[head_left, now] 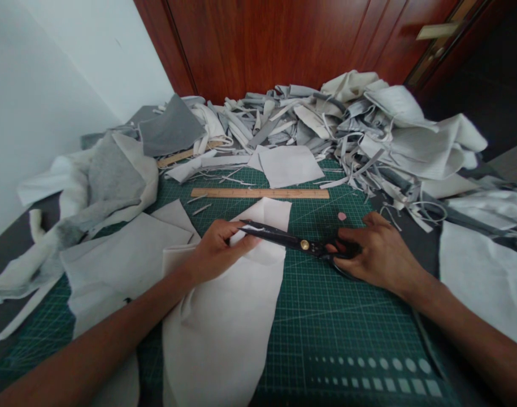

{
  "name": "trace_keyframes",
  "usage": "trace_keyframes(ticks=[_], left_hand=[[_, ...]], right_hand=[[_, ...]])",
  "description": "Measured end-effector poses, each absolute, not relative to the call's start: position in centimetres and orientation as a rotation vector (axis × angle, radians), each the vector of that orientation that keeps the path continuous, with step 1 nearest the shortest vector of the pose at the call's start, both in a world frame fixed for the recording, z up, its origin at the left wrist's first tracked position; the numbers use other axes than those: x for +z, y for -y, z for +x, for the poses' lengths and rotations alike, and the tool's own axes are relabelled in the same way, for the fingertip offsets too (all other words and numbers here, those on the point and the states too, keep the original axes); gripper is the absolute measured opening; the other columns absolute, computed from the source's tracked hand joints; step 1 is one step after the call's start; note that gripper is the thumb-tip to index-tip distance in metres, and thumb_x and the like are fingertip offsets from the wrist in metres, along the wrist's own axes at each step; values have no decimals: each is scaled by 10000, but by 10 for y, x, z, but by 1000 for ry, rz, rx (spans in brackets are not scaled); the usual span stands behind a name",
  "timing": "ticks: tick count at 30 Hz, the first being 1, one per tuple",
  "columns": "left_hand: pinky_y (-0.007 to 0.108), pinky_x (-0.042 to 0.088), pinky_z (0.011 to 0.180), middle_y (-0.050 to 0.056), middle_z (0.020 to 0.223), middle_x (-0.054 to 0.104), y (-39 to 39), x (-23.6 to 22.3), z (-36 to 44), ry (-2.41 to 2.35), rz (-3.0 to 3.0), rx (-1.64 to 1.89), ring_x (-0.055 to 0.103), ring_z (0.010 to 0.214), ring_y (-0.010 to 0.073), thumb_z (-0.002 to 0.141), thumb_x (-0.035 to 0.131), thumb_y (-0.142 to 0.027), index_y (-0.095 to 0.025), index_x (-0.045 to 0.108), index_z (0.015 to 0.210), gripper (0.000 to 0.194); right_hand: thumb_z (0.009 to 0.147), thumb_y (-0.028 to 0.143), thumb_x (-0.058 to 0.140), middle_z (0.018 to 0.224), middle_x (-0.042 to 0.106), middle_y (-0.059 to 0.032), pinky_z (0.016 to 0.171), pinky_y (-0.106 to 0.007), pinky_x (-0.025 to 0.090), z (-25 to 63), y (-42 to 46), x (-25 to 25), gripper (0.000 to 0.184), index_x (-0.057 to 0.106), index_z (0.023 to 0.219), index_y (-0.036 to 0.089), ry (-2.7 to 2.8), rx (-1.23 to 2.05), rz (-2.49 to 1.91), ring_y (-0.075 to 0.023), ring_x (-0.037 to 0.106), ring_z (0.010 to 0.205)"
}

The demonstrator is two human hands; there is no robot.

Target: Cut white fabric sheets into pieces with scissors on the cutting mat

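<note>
Black scissors [283,240] gripped in the right hand [379,254], fingers curled around the handles, blades pointing left across a white fabric piece [224,333]. Left hand [218,251] pinching the upper part of the fabric, close to the blade tips. Hands apart, with the scissors spanning the gap between them. Blades nearly closed by the look of it, though hard to tell at this angle.

Good cutting form, in judgement: fabric kept flat and taut, holding fingers well clear of the blade line, scissors low against the mat, long steady strokes rather than short snips.

White fabric lying in the middle of a green cutting mat [326,322], soft and matte, thick like felt, long and tapering toward the left hand, with a loose fold near its upper end. Wooden ruler [258,193] just beyond it, a small pink disc [342,216] near the right hand. More pale fabric pieces [126,249] on the mat's left side. Large heap of white and grey scraps [347,124] piled against a reddish wooden door [258,39].
</note>
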State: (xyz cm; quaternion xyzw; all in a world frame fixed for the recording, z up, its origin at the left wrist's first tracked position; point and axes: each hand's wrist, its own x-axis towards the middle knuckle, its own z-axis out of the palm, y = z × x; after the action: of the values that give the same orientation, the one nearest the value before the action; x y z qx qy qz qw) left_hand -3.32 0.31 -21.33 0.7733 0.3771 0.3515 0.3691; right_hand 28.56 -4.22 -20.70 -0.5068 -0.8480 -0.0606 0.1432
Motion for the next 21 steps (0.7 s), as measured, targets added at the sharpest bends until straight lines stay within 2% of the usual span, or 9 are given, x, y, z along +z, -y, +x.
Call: trace_keyframes(ticks=[13,17,21], left_hand=[[177,313,428,-16,607,593,-3,-212,-33,-900,1964,903,429,479,79,941,646,-364,-153,744,774,287],[187,325,453,-28,575,538,-5,-215,-35,-917,1950,888,433,499,85,947,655,-390,-155,701,702,342],[183,261,426,-52,533,441,-5,-214,-34,-905,1942,875,364,467,69,944,652,-369,-149,648,647,370]], right_hand=[[869,364,636,497,518,-11,660,-347,318,284,44,-211,326,537,582,246,2442,-176,-1491,-210,455,629],[867,378,649,493,514,-18,641,-341,314,284,44,-211,326,566,582,242,2416,-194,-1467,-216,458,642],[875,378,652,489,514,-24,620,-334,304,285,43,-212,342,583,570,237,2399,-183,-1464,-216,457,646]])
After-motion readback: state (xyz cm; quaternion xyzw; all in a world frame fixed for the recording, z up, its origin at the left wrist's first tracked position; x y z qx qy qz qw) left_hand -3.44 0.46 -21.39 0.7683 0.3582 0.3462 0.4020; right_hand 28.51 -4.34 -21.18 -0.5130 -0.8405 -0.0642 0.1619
